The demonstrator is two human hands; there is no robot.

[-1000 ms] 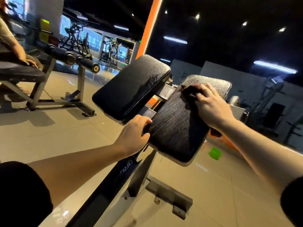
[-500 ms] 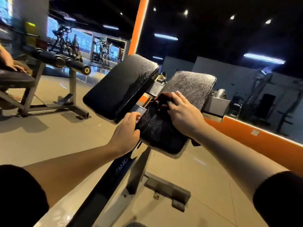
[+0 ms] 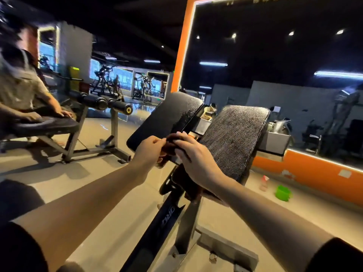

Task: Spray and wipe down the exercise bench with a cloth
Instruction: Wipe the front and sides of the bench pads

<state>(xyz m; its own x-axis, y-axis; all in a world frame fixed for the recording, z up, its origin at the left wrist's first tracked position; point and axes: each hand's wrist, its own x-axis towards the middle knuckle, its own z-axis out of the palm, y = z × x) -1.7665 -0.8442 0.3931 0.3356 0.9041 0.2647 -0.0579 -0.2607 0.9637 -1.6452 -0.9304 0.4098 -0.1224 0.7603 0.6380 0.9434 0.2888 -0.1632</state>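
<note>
The exercise bench has two black padded cushions on a dark frame. The left pad (image 3: 167, 118) looks smooth and shiny; the right pad (image 3: 233, 138) looks wet and textured. A dark cloth (image 3: 170, 143) is bunched in the gap between the pads' near ends. My left hand (image 3: 149, 152) pinches the cloth from the left. My right hand (image 3: 193, 156) lies over the cloth from the right with its fingers on it, and most of the cloth is hidden beneath both hands.
A spray bottle (image 3: 264, 182) and a green container (image 3: 282, 192) stand on the floor at the right by the orange wall base (image 3: 314, 173). A person (image 3: 21, 91) sits on another bench (image 3: 49, 126) at the left. The bench frame (image 3: 167, 216) runs towards me.
My right hand slid the cloth down the right pad from its top to the gap between the pads. My left hand left the pad edge and took hold of the cloth.
</note>
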